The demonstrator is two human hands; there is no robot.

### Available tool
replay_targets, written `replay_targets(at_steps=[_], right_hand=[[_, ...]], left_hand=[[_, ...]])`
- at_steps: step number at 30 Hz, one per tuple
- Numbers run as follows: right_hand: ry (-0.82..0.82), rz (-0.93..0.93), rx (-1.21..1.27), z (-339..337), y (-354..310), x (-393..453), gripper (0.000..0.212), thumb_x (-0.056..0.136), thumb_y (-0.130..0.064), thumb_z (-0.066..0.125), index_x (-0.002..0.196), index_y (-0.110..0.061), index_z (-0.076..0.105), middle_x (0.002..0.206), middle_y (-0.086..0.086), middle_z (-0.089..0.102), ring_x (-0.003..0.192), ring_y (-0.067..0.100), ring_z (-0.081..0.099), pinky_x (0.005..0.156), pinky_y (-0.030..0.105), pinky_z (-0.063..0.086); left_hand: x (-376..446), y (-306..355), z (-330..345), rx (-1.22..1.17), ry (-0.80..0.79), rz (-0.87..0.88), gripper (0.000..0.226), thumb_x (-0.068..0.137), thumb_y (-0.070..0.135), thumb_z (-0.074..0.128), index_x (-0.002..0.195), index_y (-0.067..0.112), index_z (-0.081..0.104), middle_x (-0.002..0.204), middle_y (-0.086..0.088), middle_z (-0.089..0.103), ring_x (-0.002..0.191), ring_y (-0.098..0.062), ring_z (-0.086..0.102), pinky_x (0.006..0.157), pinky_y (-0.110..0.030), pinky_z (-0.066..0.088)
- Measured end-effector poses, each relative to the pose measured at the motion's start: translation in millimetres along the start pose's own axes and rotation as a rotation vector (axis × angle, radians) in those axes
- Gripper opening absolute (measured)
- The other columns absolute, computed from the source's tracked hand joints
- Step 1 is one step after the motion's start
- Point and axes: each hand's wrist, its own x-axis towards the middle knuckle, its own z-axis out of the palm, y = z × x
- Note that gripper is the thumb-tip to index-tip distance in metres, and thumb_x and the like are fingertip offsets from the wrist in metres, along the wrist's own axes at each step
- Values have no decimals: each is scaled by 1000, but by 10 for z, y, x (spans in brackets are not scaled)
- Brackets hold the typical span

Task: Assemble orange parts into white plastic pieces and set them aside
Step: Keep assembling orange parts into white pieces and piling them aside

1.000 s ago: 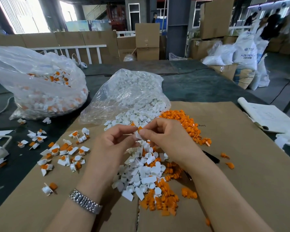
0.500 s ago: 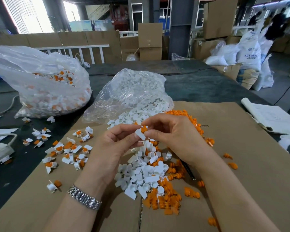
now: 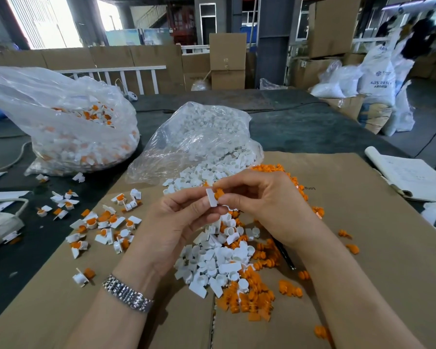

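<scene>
White plastic piece [image 3: 211, 197] held above the cardboard sheet [image 3: 363, 248] at centre, flat tab upright, long axis near vertical with a slight lean to the left. Left hand [image 3: 176, 222] pinches its lower part between thumb and forefinger. Right hand [image 3: 264, 205] has its fingers clamped on an orange part [image 3: 218, 194], which touches the right side of the white piece; how far it is seated cannot be told. Below the hands, a mixed pile of loose white pieces [image 3: 217, 265] and orange parts [image 3: 249, 301] on the cardboard. Far centre, an open clear bag [image 3: 199, 142] holds white pieces only, spilling toward the hands. Far left, a larger clear bag [image 3: 68, 127] holds white pieces with orange inserts. Finished assemblies [image 3: 103, 222] lie scattered at left, across the cardboard edge and the dark bench [image 3: 312, 127].
</scene>
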Motion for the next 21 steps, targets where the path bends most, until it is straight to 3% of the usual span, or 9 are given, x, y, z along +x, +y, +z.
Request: replay_targets(at_steps=[6, 15, 21], right_hand=[[72, -157, -220, 63, 0, 5, 20, 83, -15, 80, 102, -18, 77, 89, -9, 70, 86, 9, 68, 78, 22, 57], [73, -146, -239, 81, -6, 6, 19, 78, -16, 85, 92, -15, 72, 86, -7, 67, 80, 11, 65, 75, 30, 57], [74, -102, -138, 82, -8, 0, 21, 80, -19, 83, 99, -19, 73, 88, -7, 68, 83, 11, 66, 76, 20, 54]], left_hand=[[-6, -13, -2, -64, 9, 3, 18, 76, 3, 73, 91, 9, 81, 95, -18, 78, 85, -25, 78, 72, -23, 61], [7, -56, -1, -50, 61, -8, 15, 77, 2, 72, 86, 9, 81, 94, -16, 78, 79, -21, 77, 71, -23, 61], [21, -54, 8, -136, 67, -18, 14, 77, 2, 71, 85, 8, 81, 93, -12, 78, 81, -19, 77, 70, -21, 61]])
